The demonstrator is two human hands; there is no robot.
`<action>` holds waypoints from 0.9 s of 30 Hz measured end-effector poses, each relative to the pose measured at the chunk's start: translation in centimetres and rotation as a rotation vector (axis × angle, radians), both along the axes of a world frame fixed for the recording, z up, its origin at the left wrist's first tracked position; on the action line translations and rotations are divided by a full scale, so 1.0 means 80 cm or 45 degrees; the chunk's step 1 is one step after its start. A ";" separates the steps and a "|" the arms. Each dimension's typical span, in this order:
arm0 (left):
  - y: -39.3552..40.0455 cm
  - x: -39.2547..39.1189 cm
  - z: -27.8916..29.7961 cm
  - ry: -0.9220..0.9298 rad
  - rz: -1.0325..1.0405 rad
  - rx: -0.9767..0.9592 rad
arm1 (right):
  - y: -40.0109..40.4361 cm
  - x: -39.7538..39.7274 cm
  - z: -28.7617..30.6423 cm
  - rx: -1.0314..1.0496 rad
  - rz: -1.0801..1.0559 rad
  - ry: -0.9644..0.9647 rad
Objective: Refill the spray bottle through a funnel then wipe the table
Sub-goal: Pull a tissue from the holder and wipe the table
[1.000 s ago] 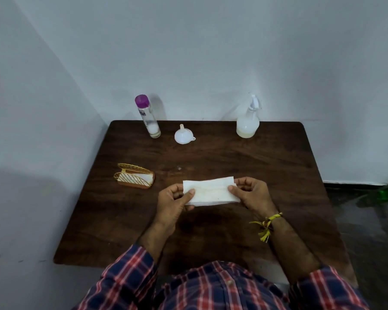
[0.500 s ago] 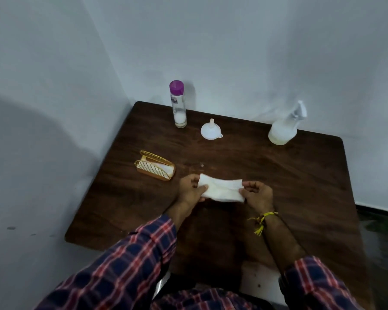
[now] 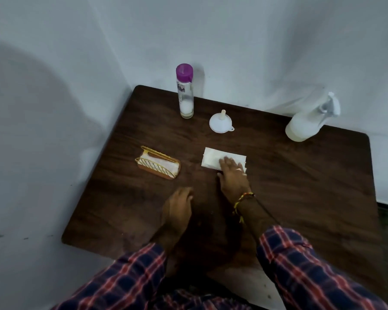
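A folded white tissue [image 3: 212, 157] lies flat on the dark wooden table [image 3: 300, 189], near its middle. My right hand [image 3: 232, 177] presses down on the tissue's right half, fingers flat on it. My left hand [image 3: 178, 204] rests on the table closer to me, off the tissue, holding nothing. The clear spray bottle [image 3: 305, 126], holding whitish liquid and with its trigger head on, stands at the back right. A white funnel [image 3: 220, 123] sits upside down at the back middle. A tall bottle with a purple cap [image 3: 185, 95] stands at the back left, a little white liquid in its bottom.
A gold wire tissue holder [image 3: 158, 165] with tissues in it sits left of the tissue. White walls close in behind the table and on its left side. The floor shows past the table's right edge.
Both hands held the tissue above the table before. Now it lies on the table further from me under my right hand, and my left hand has let go and drawn back.
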State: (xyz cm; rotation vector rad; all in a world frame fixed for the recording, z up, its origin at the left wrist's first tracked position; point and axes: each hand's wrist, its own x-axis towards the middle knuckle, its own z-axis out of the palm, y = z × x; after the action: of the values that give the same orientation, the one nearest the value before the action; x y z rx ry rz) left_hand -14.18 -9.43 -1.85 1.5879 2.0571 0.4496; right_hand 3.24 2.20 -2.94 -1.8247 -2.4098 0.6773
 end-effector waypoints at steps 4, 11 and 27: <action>-0.036 -0.029 -0.031 0.249 -0.123 -0.020 | 0.008 -0.037 -0.020 -0.037 0.028 -0.167; -0.026 -0.030 -0.029 0.410 -0.191 -0.222 | -0.028 -0.058 -0.027 -0.015 0.152 -0.222; -0.024 -0.039 -0.027 0.488 -0.365 -0.373 | -0.057 -0.044 -0.021 -0.031 0.197 -0.296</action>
State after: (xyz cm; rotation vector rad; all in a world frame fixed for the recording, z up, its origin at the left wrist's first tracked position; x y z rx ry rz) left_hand -17.27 -11.32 -4.00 1.8470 1.9920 -0.2677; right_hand -0.32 -2.32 -4.61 -1.8338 -2.7239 0.5327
